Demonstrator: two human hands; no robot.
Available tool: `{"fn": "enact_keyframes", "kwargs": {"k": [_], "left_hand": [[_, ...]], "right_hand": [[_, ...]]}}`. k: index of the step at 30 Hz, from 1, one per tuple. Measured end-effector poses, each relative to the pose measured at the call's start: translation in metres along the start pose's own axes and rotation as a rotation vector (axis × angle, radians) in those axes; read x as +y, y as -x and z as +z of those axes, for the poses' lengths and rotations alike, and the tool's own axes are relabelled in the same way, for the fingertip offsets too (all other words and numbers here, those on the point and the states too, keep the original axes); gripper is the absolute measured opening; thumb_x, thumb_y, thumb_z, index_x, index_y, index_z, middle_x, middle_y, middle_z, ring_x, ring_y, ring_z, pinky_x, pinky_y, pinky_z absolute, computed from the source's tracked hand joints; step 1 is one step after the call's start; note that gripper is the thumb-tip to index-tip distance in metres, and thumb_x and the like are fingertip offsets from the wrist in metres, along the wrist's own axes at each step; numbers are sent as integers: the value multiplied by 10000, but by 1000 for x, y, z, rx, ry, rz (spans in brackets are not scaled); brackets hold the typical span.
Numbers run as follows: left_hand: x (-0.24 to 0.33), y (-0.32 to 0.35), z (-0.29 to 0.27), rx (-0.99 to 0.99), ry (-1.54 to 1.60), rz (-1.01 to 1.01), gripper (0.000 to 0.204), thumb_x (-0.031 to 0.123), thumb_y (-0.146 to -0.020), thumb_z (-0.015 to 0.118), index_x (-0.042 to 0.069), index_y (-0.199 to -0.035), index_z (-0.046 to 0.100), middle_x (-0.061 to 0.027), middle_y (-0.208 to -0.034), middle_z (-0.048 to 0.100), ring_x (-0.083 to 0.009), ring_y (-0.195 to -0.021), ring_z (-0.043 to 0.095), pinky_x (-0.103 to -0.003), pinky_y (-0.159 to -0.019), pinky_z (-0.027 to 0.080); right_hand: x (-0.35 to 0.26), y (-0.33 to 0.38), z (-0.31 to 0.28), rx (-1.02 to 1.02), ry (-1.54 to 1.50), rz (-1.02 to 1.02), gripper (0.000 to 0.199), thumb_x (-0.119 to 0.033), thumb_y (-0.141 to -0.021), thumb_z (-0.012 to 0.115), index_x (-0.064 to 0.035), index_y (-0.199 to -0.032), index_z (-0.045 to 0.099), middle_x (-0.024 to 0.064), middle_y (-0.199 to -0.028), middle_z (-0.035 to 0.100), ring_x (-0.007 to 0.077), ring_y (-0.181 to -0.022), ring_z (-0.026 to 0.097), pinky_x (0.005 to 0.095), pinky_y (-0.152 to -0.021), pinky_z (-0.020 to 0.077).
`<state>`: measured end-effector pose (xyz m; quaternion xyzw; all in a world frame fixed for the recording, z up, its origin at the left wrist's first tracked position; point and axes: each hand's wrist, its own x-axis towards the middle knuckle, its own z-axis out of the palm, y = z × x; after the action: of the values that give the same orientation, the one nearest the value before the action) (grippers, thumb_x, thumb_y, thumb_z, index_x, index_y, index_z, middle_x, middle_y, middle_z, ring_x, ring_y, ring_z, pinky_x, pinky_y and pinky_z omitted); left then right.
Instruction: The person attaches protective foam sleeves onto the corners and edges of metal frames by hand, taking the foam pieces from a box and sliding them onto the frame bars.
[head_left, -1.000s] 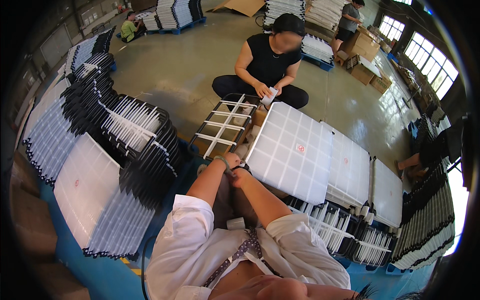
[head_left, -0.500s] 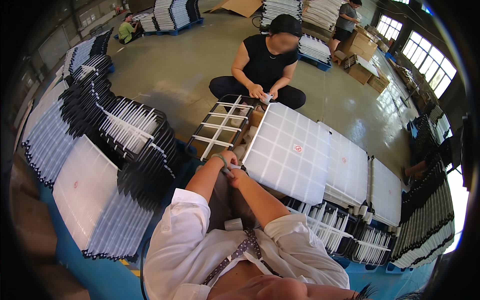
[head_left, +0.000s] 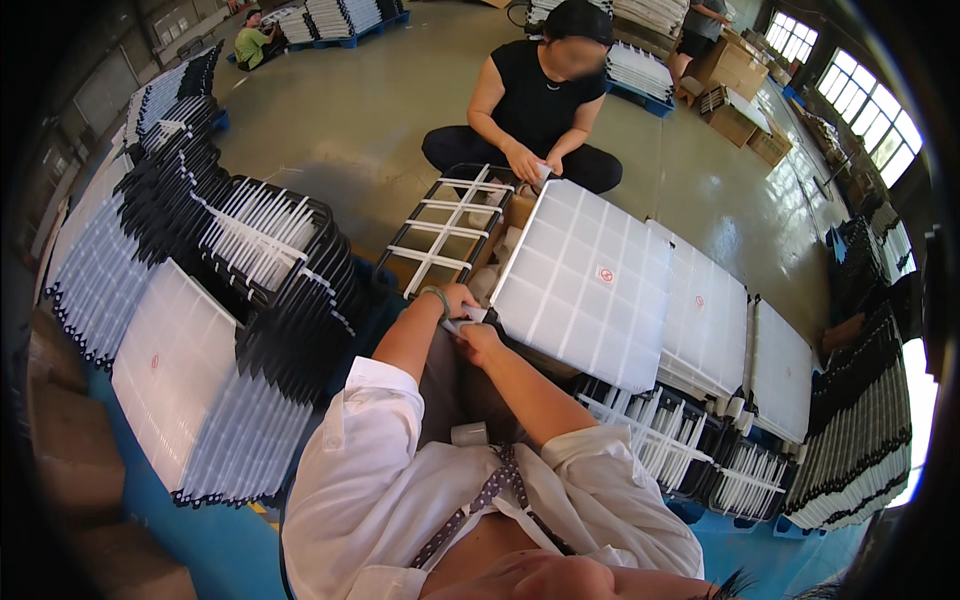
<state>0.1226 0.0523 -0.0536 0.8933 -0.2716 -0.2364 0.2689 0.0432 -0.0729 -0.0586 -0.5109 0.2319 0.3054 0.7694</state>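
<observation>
Both of my hands are together in front of my lap, by the near left corner of a translucent white ribbed panel (head_left: 585,290). My left hand (head_left: 458,297), a band round its wrist, has its fingers closed on a small white piece (head_left: 470,316). My right hand (head_left: 480,342) grips the same piece from below; its exact kind is too small to tell. Just beyond my left hand lies a black frame (head_left: 398,247) crossed by white straps. A short white cylinder (head_left: 468,434) rests on my lap.
A person (head_left: 545,110) in black sits opposite, both hands on a small white thing at the panel's far corner. Stacked panels (head_left: 160,370) and black frames (head_left: 270,250) stand at left. More panels (head_left: 700,310) lie at right. Cardboard boxes (head_left: 735,65) sit at the far right.
The view has tipped slightly, so the panels and the person opposite sit higher in it. My hands stay at the panel's corner; more of the white piece shows between them.
</observation>
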Motion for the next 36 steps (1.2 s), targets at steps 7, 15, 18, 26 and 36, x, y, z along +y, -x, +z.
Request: {"fn": "enact_keyframes", "kwargs": {"k": [7,15,18,26,36], "left_hand": [[-8,-7,4,-13,-17,7,370,134,-649,659,182,-1015,635,-130,-910,632,-239,-838,609,-301,-763,463],[-31,-11,14,100,200,140,225,126,-715,667,68,-873,518,-48,-872,603,-109,-779,541,-225,-704,431],[-31,-12,17,82,618,77,84,103,-795,586,80,-860,540,-37,-855,608,-88,-794,533,-217,-717,422],[-2,17,6,142,243,151,324,150,-702,630,61,-1010,583,-86,-936,633,-182,-865,586,-276,-783,440],[41,32,-13,223,381,72,332,58,-701,622,140,-1023,625,-90,-901,648,-216,-844,613,-283,-753,450]], "right_hand": [[-2,5,-8,-119,-273,9,140,1,-730,471,-48,-856,505,33,-656,515,148,-562,506,305,-614,460],[-24,16,-14,-183,-639,160,103,-55,-800,430,-33,-853,515,43,-714,559,114,-595,514,305,-697,450],[-32,21,-21,-213,-813,158,121,-69,-805,419,-21,-855,517,30,-695,566,101,-595,526,292,-689,444],[-34,20,-36,-247,-968,140,192,-52,-802,405,32,-922,529,61,-748,584,135,-618,528,321,-736,449],[-27,29,-24,-364,-708,-55,192,-72,-796,447,34,-925,541,49,-671,527,139,-612,501,310,-725,454]]}}
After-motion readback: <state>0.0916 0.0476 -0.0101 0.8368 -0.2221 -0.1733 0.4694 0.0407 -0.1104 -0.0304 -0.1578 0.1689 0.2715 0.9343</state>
